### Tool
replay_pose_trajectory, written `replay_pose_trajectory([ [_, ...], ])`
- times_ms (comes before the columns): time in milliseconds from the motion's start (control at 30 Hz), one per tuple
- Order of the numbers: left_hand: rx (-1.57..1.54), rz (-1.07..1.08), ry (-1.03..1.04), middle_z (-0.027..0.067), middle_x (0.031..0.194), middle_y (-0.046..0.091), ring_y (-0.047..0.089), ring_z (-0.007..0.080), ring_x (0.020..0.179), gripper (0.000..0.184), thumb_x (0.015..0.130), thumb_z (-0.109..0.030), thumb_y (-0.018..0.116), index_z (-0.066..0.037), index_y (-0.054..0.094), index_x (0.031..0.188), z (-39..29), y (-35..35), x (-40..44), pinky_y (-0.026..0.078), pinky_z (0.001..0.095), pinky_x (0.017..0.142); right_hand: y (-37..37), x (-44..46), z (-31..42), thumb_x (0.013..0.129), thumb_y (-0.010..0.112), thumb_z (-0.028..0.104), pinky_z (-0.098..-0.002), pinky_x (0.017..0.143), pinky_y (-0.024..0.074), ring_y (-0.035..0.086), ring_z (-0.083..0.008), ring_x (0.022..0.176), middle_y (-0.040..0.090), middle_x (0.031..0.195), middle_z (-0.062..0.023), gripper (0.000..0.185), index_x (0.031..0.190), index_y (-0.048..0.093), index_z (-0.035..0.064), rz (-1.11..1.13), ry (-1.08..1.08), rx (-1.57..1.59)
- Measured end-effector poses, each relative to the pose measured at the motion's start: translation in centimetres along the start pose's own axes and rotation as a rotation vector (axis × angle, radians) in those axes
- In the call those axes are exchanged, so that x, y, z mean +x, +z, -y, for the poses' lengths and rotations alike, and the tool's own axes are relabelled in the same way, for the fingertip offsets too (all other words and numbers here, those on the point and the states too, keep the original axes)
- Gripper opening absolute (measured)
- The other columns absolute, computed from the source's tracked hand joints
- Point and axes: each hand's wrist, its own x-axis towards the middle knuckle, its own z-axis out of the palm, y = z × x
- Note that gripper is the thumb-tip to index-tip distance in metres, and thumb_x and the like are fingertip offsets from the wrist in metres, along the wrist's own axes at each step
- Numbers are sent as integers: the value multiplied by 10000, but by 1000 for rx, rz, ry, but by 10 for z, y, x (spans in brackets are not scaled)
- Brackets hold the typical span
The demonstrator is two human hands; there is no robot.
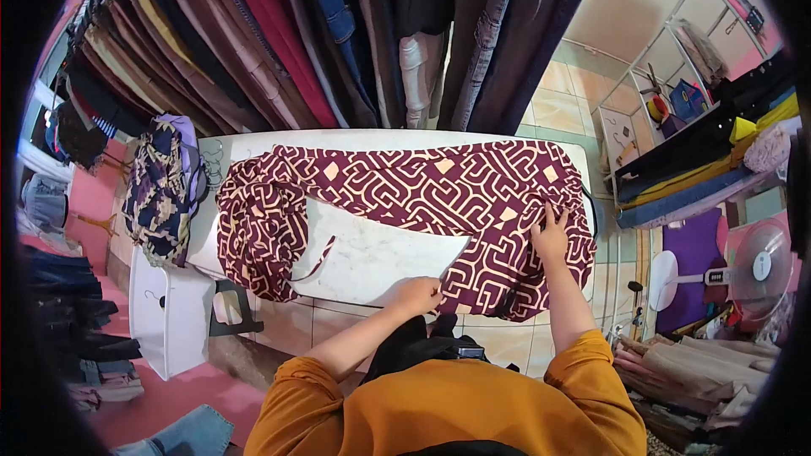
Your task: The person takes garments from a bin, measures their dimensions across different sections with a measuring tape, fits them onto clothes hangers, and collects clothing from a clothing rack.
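Note:
A maroon garment point(397, 190) with a cream maze-like pattern lies across a white table point(372, 257). Its left part is bunched up, and a thin strip of the same cloth curls out over the tabletop. At the garment's front edge, my left hand point(417, 295) is closed, with the fingertips pinching the cloth. My right hand point(551, 235) rests on the right part of the garment, fingers spread and pressing on wrinkled fabric.
Trousers point(279, 42) hang in a long row behind the table. A dark patterned cloth bundle point(160, 190) sits at the table's left end, above a white plastic stool point(173, 317). A fan point(760, 266) and a clothes rack point(710, 148) stand at right.

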Motion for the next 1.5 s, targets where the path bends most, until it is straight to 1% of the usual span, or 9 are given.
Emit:
replay_pose_trajectory([
  [133,-1120,48,-428,83,885,603,551,128,817,214,893,-188,481,-3,555,969,20,12,-2,458,313,719,-12,3,6,760,541,364,-426,841,508,619,-403,979,170,1519,-225,671,1407,402,258,73,61,27],
  [233,-1262,-194,-367,71,911,598,553,118,788,212,883,-210,519,-22,548,977,2,-4,-18,469,302,701,-7,12,0,754,524,354,-441,853,501,606,-424,1004,195,1507,-238,674,1405,401,230,52,40,19],
  [400,-146,75,-158,194,889,661,650,318,814,309,729,-209,651,-14,599,963,23,-53,-53,506,384,762,-14,18,1,794,540,352,-434,831,510,605,-438,997,177,1512,-238,675,1435,349,265,60,60,50],
  [600,260,137,-342,179,961,662,623,346,936,323,721,-251,636,-93,661,1003,113,-118,-117,486,426,839,-13,23,1,799,497,351,-433,846,508,602,-406,1034,123,1542,-183,693,1459,300,276,81,120,58],
  [733,525,-132,-328,144,850,673,646,323,830,219,744,-264,629,-138,696,910,162,-204,-152,500,422,789,-16,22,12,797,481,332,-449,851,508,589,-407,1066,122,1547,-165,686,1456,306,260,87,213,108],
  [1033,631,-663,-454,34,811,688,628,250,833,168,702,-263,767,-165,704,824,238,-295,-98,432,457,785,-5,24,27,829,452,360,-464,883,498,552,-432,1114,117,1553,-139,678,1473,250,300,12,416,66],
  [1200,442,-871,-488,93,1207,517,448,277,1162,479,659,2,564,-72,517,1130,231,-285,-49,312,439,970,-9,27,21,819,482,346,-450,917,470,523,-415,1160,132,1546,-157,682,1466,279,268,-11,383,106],
  [1367,618,-752,-253,97,1367,447,357,272,1310,455,823,-170,546,-109,488,1271,248,-269,-5,270,498,1036,-15,-13,60,765,567,204,-426,927,450,530,-399,1116,354,1363,-228,645,1380,402,102,-209,57,187],
  [1500,447,-663,-328,127,1461,349,243,327,1386,551,930,-358,473,-109,366,1410,286,-262,-11,172,539,1101,2,-53,100,701,653,159,-366,726,468,537,-261,741,489,1023,-151,369,1010,498,29,-125,-7,499],
])
